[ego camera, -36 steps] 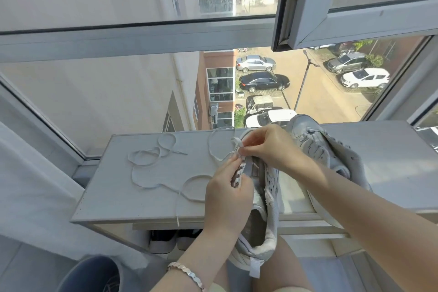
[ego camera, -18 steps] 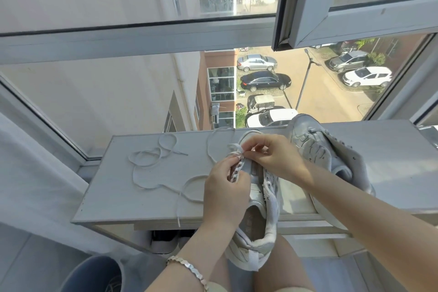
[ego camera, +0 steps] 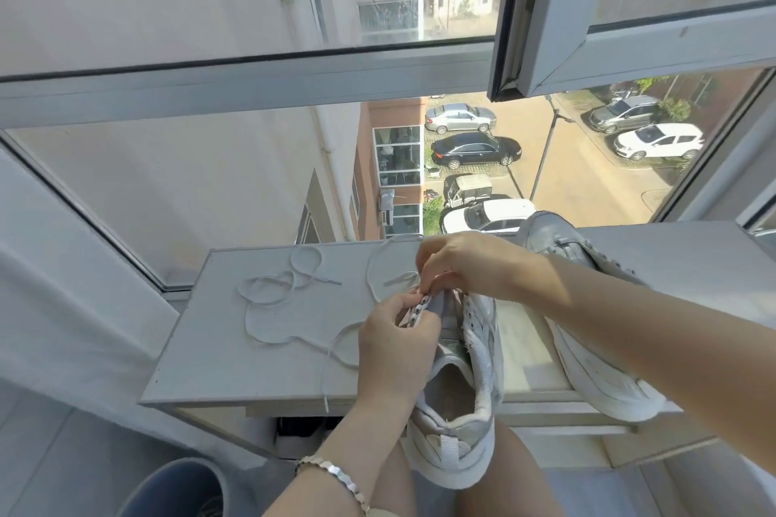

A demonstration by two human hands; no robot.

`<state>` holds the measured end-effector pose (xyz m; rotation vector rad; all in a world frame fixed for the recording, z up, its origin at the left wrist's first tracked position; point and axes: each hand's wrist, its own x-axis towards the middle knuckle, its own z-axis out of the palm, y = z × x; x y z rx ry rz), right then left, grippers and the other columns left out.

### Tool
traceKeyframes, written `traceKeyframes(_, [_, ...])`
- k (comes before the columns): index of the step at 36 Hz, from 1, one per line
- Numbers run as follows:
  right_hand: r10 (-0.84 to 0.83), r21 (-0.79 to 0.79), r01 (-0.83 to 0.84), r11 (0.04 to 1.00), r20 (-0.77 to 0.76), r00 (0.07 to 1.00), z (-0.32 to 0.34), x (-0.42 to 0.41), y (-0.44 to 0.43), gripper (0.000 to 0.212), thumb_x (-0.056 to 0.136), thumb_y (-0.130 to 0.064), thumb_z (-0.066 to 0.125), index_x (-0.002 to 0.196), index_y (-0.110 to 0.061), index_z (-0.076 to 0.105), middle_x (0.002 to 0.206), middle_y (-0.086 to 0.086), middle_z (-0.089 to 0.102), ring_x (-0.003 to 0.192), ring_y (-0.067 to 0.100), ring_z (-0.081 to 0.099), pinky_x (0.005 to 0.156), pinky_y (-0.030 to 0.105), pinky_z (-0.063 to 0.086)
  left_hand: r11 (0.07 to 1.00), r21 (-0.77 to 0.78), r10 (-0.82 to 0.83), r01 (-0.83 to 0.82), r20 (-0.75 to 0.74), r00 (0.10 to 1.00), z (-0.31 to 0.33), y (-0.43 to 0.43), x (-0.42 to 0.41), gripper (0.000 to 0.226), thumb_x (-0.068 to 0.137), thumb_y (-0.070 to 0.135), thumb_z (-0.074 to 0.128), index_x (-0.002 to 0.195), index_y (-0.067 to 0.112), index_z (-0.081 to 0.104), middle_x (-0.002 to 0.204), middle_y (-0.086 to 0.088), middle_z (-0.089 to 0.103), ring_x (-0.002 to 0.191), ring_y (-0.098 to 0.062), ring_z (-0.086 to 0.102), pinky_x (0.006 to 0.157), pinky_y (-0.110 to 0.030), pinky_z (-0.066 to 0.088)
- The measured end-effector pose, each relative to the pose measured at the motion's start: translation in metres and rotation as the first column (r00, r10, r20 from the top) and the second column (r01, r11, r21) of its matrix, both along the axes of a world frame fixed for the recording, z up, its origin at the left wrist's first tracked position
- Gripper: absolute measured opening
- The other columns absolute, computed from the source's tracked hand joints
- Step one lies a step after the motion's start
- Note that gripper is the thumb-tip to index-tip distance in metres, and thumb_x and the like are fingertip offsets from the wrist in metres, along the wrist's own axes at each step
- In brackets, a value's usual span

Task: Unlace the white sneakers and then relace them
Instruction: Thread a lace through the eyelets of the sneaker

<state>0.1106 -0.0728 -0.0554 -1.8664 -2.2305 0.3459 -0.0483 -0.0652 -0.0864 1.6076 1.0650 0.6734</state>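
Head: sneaker (ego camera: 478, 348) toe behind right hand (ego camera: 470, 264)

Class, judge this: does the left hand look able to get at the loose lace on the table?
Probably yes: the loose lace lies on the table beside the left hand, nothing between them. That hand grips the sneaker, though, and must let go first.

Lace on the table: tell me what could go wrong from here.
The lace sprawls in loops on the table, its tip hanging over the front edge; a tug by the right hand might tangle it. The second sneaker overhangs the edge beside the right forearm; a nudge could drop it.
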Motion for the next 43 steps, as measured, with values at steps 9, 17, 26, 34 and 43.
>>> traceKeyframes(9, [0.089,-0.159,-0.079,0.984,0.058,0.994,0.014,0.006,0.014,0.014,0.086,-0.014,0.065,0.098,-0.014,0.073,0.103,-0.001,0.064,0.067,-0.002,0.046,0.064,0.0,0.029,0.995,0.067,-0.081,0.08,0.009,0.997,0.001,0.001,-0.001,0.019,0.084,0.015,0.057,0.076,0.029,0.067,0.059,0.008,0.053,0.058,-0.007,0.043,0.053,-0.014,0.032])
traceKeyframes(17, [0.152,-0.219,-0.135,0.966,0.063,0.986,0.016,0.015,0.012,0.015,0.089,-0.013,0.06,0.1,-0.011,0.072,0.096,0.001,0.07,0.064,-0.002,0.056,0.066,-0.001,0.036,0.988,0.077,-0.135,0.133,0.029,0.99,-0.001,0.0,-0.002,0.023,0.08,0.02,0.055,0.061,0.031,0.06,0.062,0.007,0.053,0.058,-0.007,0.038,0.054,-0.02,0.031])
traceKeyframes(26, [0.218,-0.132,-0.187,0.973,0.284,0.934,0.009,0.012,0.006,0.019,0.095,-0.021,0.051,0.105,-0.015,0.066,0.106,-0.001,0.064,0.085,0.013,0.058,0.066,0.014,0.033,0.984,0.105,-0.145,0.142,0.021,0.989,0.0,0.0,-0.001,0.04,0.084,0.014,0.057,0.063,0.049,0.062,0.067,-0.004,0.063,0.06,-0.008,0.039,0.057,-0.023,0.034])
traceKeyframes(34, [0.303,-0.115,-0.282,0.953,0.447,0.842,-0.001,0.011,0.004,0.02,0.088,-0.009,0.054,0.103,-0.011,0.067,0.101,0.003,0.062,0.077,0.024,0.063,0.059,0.029,0.044,0.991,0.089,-0.101,0.097,0.038,0.994,-0.01,0.0,0.0,0.01,0.07,0.032,0.053,0.064,0.033,0.061,0.059,-0.006,0.053,0.063,-0.009,0.041,0.059,-0.027,0.034])
traceKeyframes(43, [0.193,0.217,-0.244,0.945,0.232,0.953,-0.026,0.018,-0.003,0.012,0.074,-0.013,0.057,0.074,-0.013,0.069,0.074,0.0,0.068,0.054,0.02,0.064,0.039,0.026,0.049,0.98,0.183,-0.085,0.082,0.01,0.996,-0.007,0.002,0.0,0.019,0.083,0.014,0.059,0.065,0.012,0.065,0.05,0.009,0.034,0.056,-0.009,0.028,0.05,-0.022,0.023])
